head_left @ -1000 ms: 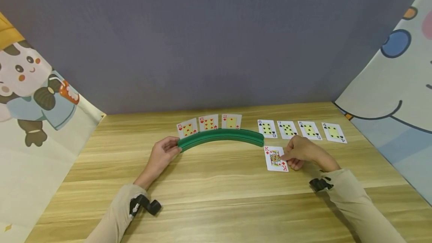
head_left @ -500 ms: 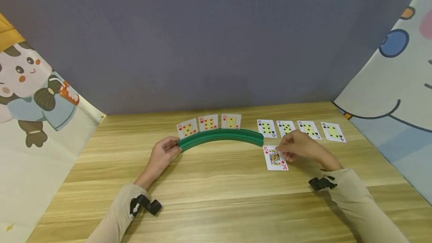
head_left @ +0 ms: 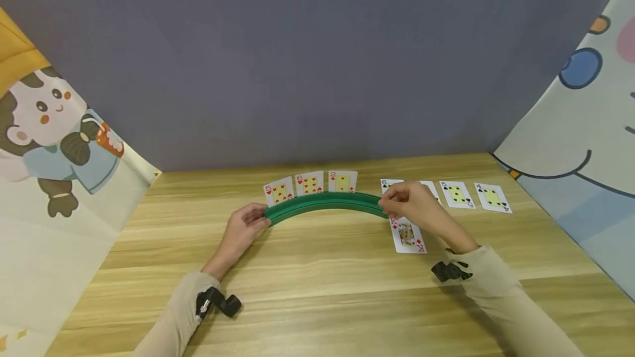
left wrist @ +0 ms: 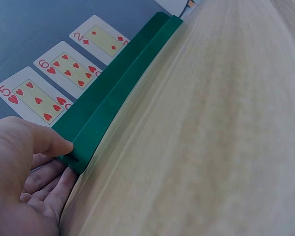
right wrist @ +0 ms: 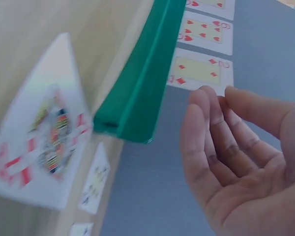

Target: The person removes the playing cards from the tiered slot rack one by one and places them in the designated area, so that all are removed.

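Note:
My left hand (head_left: 239, 236) grips the left end of a curved green card holder (head_left: 322, 200), thumb on its face in the left wrist view. Standing in its slot are the five of hearts (left wrist: 34, 98), six of hearts (left wrist: 69, 71) and two of diamonds (left wrist: 96, 37). The king of diamonds (head_left: 409, 238) lies face up on the table by the holder's right end. Over that end is my right hand (head_left: 419, 208), fingers loosely bent and holding nothing in the right wrist view (right wrist: 236, 157). It hides part of the king's top edge.
A row of black-suited cards lies behind and right of the holder: a six (head_left: 391, 182) partly covered by my right hand, a mostly hidden seven (head_left: 431, 187), a five (head_left: 457, 194) and a four (head_left: 493, 198). A grey wall panel (head_left: 317, 70) rises behind the wooden table (head_left: 317, 296).
My right hand has left the king of diamonds and moved left and up to the holder's right end. The king stays lying there. My left hand keeps its grip on the holder.

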Demonstrator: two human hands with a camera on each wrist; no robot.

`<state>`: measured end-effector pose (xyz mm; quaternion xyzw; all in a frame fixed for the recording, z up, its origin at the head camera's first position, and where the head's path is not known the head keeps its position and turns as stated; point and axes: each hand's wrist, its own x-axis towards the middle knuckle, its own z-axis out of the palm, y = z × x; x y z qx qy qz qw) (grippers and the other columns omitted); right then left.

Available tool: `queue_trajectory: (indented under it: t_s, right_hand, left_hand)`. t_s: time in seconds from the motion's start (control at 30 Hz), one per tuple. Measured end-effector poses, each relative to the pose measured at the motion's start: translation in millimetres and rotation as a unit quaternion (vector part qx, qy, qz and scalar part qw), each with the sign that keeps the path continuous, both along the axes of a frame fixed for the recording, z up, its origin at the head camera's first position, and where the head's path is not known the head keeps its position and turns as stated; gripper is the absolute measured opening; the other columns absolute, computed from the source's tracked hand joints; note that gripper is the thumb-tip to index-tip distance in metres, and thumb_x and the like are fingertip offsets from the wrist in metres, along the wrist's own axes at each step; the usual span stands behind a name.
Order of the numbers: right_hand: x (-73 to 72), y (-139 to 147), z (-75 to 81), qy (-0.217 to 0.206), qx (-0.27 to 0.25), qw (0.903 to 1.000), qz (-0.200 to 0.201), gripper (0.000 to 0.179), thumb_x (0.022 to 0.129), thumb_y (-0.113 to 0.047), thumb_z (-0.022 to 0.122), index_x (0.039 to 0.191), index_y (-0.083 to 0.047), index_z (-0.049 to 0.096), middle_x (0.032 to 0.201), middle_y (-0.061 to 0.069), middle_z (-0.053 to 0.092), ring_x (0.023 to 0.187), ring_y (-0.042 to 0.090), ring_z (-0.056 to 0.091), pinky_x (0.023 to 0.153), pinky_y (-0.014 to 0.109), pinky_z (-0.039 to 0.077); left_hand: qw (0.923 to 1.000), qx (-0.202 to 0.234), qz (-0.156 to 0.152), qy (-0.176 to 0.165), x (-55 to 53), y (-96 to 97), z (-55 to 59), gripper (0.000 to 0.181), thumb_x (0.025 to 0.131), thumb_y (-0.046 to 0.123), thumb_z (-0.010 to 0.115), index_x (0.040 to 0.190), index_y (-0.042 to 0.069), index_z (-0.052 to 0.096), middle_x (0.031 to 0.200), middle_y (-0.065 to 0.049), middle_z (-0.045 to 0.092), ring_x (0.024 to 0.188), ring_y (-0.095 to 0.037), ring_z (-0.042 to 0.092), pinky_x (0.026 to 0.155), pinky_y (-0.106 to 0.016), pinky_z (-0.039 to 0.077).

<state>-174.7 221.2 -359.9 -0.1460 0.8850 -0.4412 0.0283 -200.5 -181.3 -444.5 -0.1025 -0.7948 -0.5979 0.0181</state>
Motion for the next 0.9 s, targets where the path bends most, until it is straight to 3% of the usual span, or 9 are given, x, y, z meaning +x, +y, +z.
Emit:
queue_trajectory:
  t_s: [0.1,0.23,0.37,0.5,0.6,0.77,0.9]
  right_hand:
    - [-5.5,-5,9.6,0.013,-0.013,0.9997,-0.013,0.019,0.096,-0.017,0.068,0.102,0.002,0.071,0.086,0.017,0.072,0.074,0.032,0.07,0.065,0.034,0.062]
    - [-14.2,-10,26.3,0.065,-0.027,0.9968,-0.037,0.018,0.095,-0.015,0.068,0.106,-0.001,0.07,0.091,0.015,0.072,0.076,0.025,0.07,0.065,0.029,0.06]
    - [-22.9,-22,31.1,0.09,-0.041,0.9936,-0.056,0.027,0.094,-0.014,0.07,0.118,-0.002,0.065,0.107,0.016,0.07,0.091,0.025,0.067,0.078,0.035,0.059]
    - [-30.8,-40,16.9,0.057,-0.04,0.9965,-0.045,0.042,0.094,-0.015,0.071,0.132,-0.004,0.056,0.125,0.017,0.061,0.112,0.031,0.059,0.093,0.046,0.053]
    - [-37.1,-50,0.3,0.039,-0.043,0.9974,-0.042,0.047,0.095,-0.017,0.069,0.136,-0.005,0.051,0.129,0.016,0.057,0.118,0.033,0.055,0.098,0.05,0.051]
    - [-43.6,-58,-21.2,0.054,-0.058,0.9949,-0.062,0.031,0.097,-0.015,0.066,0.124,0.0,0.06,0.117,0.017,0.065,0.11,0.032,0.061,0.095,0.048,0.053]
    - [-44.3,-58,-29.7,0.059,-0.06,0.9938,-0.073,0.02,0.097,-0.013,0.065,0.113,-0.001,0.066,0.109,0.015,0.068,0.103,0.029,0.063,0.09,0.045,0.055]
  left_hand:
    - [1.0,-0.001,0.0,0.002,0.2,2.5,-0.3,0.035,0.09,-0.002,0.068,0.124,-0.01,0.06,0.122,-0.027,0.062,0.115,-0.038,0.06,0.09,-0.017,0.053]
    - [1.0,0.002,0.0,0.004,-0.1,5.2,0.8,0.035,0.09,-0.003,0.069,0.123,-0.009,0.061,0.121,-0.027,0.063,0.114,-0.038,0.061,0.091,-0.018,0.053]
    - [1.0,0.004,-0.003,0.002,-0.9,5.7,0.4,0.034,0.09,-0.003,0.068,0.123,-0.01,0.061,0.122,-0.027,0.063,0.115,-0.038,0.061,0.091,-0.018,0.053]
    - [1.0,0.002,-0.002,0.001,-2.1,4.0,0.8,0.035,0.09,-0.003,0.068,0.123,-0.01,0.06,0.123,-0.028,0.062,0.115,-0.038,0.06,0.091,-0.017,0.053]
    - [1.0,0.002,0.0,0.001,-2.8,2.6,1.6,0.035,0.09,-0.003,0.068,0.123,-0.01,0.06,0.123,-0.028,0.062,0.115,-0.038,0.06,0.091,-0.017,0.053]
    - [1.0,0.003,0.004,-0.003,-1.4,0.3,1.6,0.035,0.09,-0.002,0.068,0.124,-0.009,0.06,0.123,-0.027,0.062,0.116,-0.037,0.06,0.092,-0.017,0.052]
    - [1.0,0.001,0.002,-0.003,-0.6,0.3,0.9,0.035,0.09,-0.002,0.069,0.124,-0.009,0.061,0.123,-0.027,0.063,0.116,-0.037,0.06,0.092,-0.018,0.053]
